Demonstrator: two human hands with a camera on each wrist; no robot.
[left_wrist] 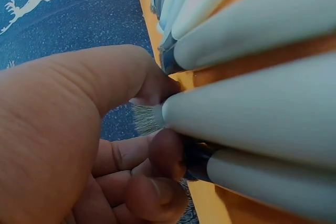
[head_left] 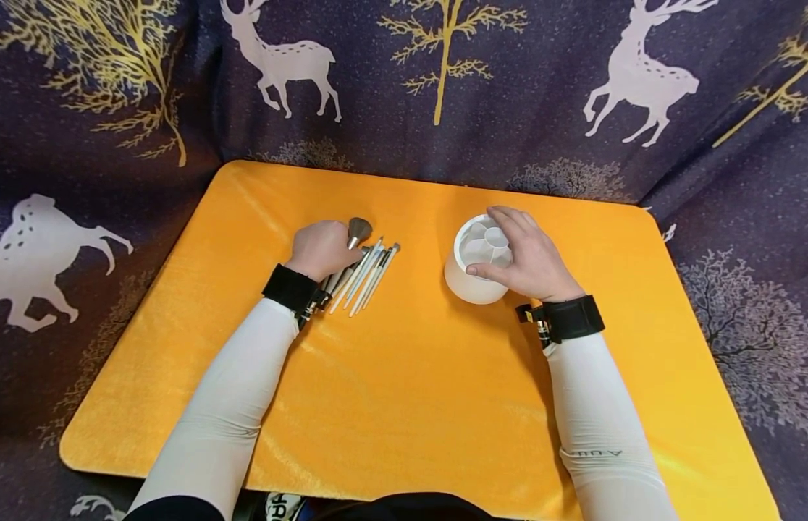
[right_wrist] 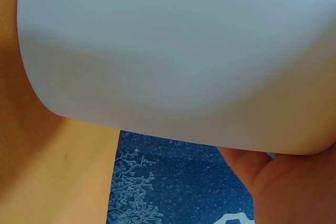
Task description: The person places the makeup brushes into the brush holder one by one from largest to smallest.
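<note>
My left hand [head_left: 321,248] is over the left side of a bunch of makeup brushes [head_left: 371,278] lying on the table. In the left wrist view, its thumb and curled fingers close round the neck of a white-handled makeup brush [left_wrist: 241,114], with pale bristles beyond. A large fluffy brush head [head_left: 359,229] shows just past the knuckles. My right hand [head_left: 534,253] grips a round white brush holder [head_left: 472,286], thumb at the near rim and fingers over the far side. Round dividers show inside the upright holder. Its smooth wall fills much of the right wrist view.
An orange cloth covers the table [head_left: 391,405], which has rounded corners. Dark curtains [head_left: 378,145] printed with white deer and yellow trees hang behind it and at both sides. The brushes lie left of the holder, with a stretch of cloth between them.
</note>
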